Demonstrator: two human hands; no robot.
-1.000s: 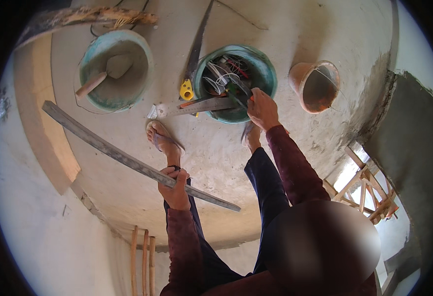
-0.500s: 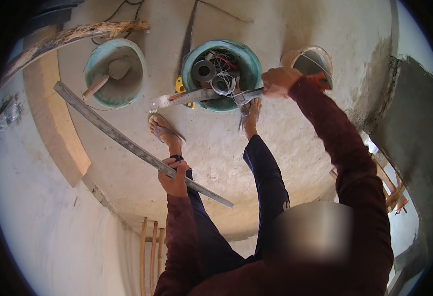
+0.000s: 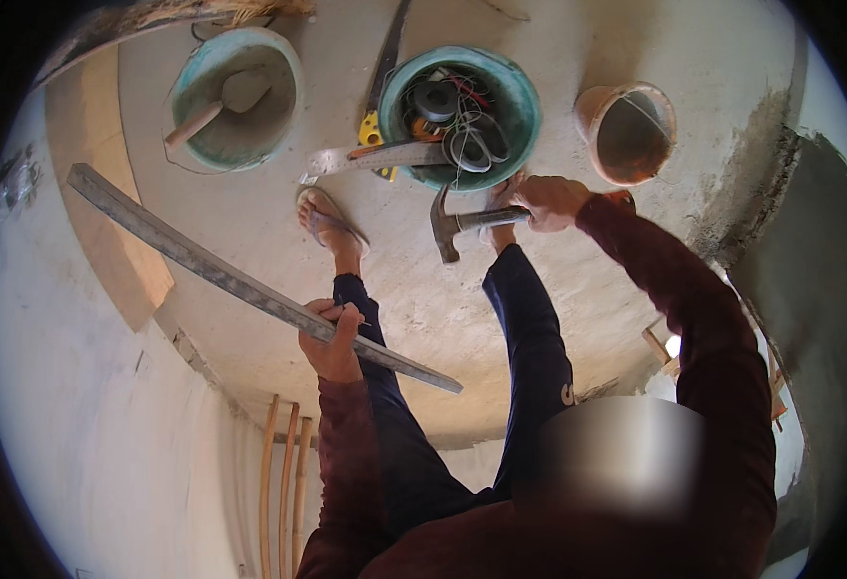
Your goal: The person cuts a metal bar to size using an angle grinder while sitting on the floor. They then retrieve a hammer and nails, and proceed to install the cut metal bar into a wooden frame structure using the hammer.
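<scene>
My left hand is closed round a long, narrow grey straightedge bar, which slants from the upper left down to the middle; a thin nail-like piece seems to poke out by the fingers. In my right hand is a claw hammer, gripped by its handle, its metal head pointing left. Just beyond the hammer stands a green bucket holding a roll of tape, wires and other tools. A handsaw lies against its left side, beside a yellow-ended level.
Another green bucket at the upper left holds a trowel. An orange-rimmed pail stands at the right. A wooden board lies along the left wall, and several poles lean lower down. My sandalled feet are between the hands and buckets.
My right hand has come down slightly with the hammer, whose head now shows clear of the bucket. The bar's far end has shifted a little left. The whole view has tilted slightly.
</scene>
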